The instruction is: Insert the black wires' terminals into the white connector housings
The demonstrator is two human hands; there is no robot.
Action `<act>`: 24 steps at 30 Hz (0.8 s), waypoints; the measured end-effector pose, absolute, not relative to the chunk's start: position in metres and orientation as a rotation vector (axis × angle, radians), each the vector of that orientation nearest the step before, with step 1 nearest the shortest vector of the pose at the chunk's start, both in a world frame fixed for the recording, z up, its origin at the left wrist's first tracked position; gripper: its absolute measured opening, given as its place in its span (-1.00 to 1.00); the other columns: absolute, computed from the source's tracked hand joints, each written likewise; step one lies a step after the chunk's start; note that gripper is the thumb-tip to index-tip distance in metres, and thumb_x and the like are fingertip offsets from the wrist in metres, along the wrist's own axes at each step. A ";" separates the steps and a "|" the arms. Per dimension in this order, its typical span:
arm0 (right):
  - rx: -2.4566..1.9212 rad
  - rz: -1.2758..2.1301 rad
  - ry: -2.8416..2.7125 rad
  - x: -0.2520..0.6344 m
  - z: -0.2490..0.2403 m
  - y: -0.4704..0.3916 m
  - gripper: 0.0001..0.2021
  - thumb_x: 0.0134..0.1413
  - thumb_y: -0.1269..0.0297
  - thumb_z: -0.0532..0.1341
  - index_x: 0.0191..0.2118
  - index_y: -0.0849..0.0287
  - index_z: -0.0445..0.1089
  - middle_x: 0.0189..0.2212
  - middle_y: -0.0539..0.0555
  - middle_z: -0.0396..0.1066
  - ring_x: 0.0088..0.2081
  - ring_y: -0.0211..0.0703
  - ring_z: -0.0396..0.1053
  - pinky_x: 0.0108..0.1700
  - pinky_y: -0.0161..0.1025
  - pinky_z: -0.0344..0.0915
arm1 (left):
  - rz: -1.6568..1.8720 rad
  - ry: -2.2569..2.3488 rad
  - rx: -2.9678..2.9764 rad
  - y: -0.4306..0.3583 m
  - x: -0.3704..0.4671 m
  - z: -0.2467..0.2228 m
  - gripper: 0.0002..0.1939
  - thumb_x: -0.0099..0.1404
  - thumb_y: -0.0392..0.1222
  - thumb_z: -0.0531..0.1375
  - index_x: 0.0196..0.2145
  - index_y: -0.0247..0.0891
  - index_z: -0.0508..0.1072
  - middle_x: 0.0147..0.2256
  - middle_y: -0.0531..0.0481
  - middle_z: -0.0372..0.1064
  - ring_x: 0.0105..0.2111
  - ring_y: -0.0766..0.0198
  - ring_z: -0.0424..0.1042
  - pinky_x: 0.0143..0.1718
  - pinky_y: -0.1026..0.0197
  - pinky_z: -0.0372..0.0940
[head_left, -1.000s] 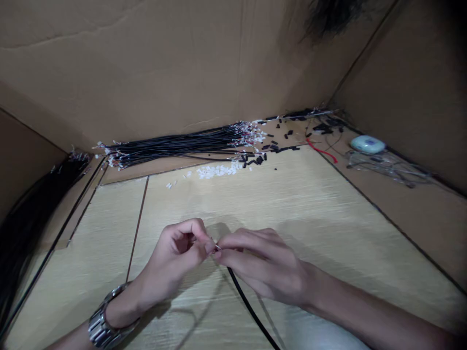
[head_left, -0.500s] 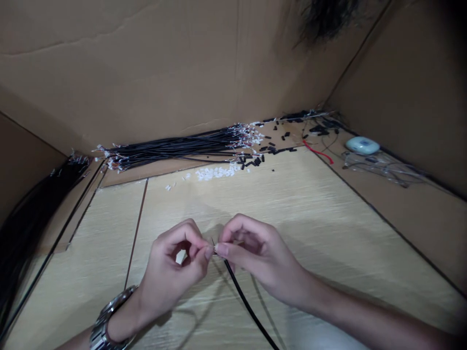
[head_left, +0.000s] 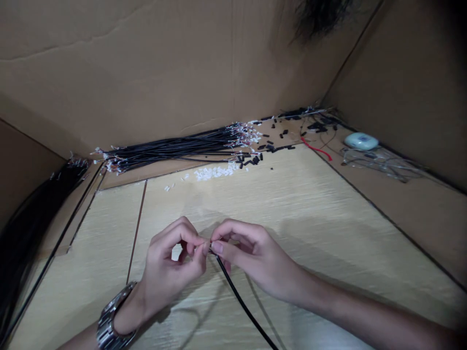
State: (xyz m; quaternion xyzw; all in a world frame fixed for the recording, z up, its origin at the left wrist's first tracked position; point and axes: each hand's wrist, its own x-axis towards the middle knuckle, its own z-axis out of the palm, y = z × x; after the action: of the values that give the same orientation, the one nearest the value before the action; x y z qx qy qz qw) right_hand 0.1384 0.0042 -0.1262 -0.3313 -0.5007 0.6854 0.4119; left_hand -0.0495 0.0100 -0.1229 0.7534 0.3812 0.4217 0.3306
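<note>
A black cable (head_left: 241, 302) runs up from the bottom edge to the fingertips of both hands, above the wooden board. My left hand (head_left: 178, 253) is closed in a pinch on thin wire at the cable's end; a metal-banded watch (head_left: 115, 316) circles that wrist. From the other side, my right hand (head_left: 248, 250) pinches the cable end between thumb and forefinger. The fingertips nearly touch, and the fine wires between them are mostly hidden.
Behind the hands lie a bundle of black cables (head_left: 178, 146), a scatter of small white pieces (head_left: 215, 172) and short black tubes (head_left: 255, 159). More cables (head_left: 32, 214) lie left. A pale oval object (head_left: 361, 141) and red strip (head_left: 316, 148) sit right. Cardboard walls (head_left: 164, 73) surround the board.
Both hands have shifted slightly left together with the cable end, and their fingertips have come closer. The view has tilted a little.
</note>
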 end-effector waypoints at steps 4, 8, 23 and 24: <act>-0.834 1.790 -1.181 0.137 -0.125 0.004 -0.86 0.18 0.26 0.26 -0.31 0.23 0.45 -0.44 -0.05 0.34 -0.43 -0.36 0.26 -0.37 -0.38 0.22 | 1.129 0.974 1.973 0.009 -0.050 -0.124 -0.88 0.25 -0.42 0.22 -0.37 -0.24 0.39 -0.49 0.06 0.25 -0.48 0.35 0.27 -0.47 0.34 0.20; -0.869 1.670 -1.193 0.137 -0.124 0.003 -0.88 0.19 0.29 0.25 -0.33 0.21 0.43 -0.44 -0.06 0.34 -0.38 -0.33 0.26 -0.32 -0.36 0.20 | 1.108 0.997 1.781 0.008 -0.051 -0.126 -0.95 0.30 -0.30 0.23 -0.29 -0.21 0.39 -0.43 0.04 0.25 -0.44 0.34 0.26 -0.47 0.35 0.19; -0.809 0.848 -1.684 0.144 -0.128 -0.005 -0.84 0.08 0.60 0.20 -0.28 0.20 0.38 -0.38 -0.03 0.30 -0.35 -0.33 0.31 -0.33 -0.36 0.26 | 0.508 0.821 1.123 0.010 -0.053 -0.110 -0.69 0.34 0.01 0.19 -0.41 -0.29 0.49 -0.71 0.13 0.16 -0.75 0.48 0.05 -0.73 0.38 -0.04; -0.795 0.816 -1.691 0.144 -0.129 -0.005 -0.84 0.08 0.60 0.21 -0.27 0.20 0.38 -0.37 -0.03 0.29 -0.35 -0.34 0.30 -0.33 -0.36 0.26 | 0.490 0.815 1.128 0.010 -0.054 -0.109 -0.70 0.35 0.00 0.19 -0.40 -0.29 0.49 -0.70 0.12 0.20 -0.76 0.48 0.07 -0.74 0.39 -0.02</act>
State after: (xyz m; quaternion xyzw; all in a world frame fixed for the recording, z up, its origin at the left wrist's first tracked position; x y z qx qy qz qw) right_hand 0.1445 -0.0050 -0.1289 -0.3323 -0.7064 0.3408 0.5238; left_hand -0.0536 0.0103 -0.1086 0.5144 0.3714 0.2234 0.7400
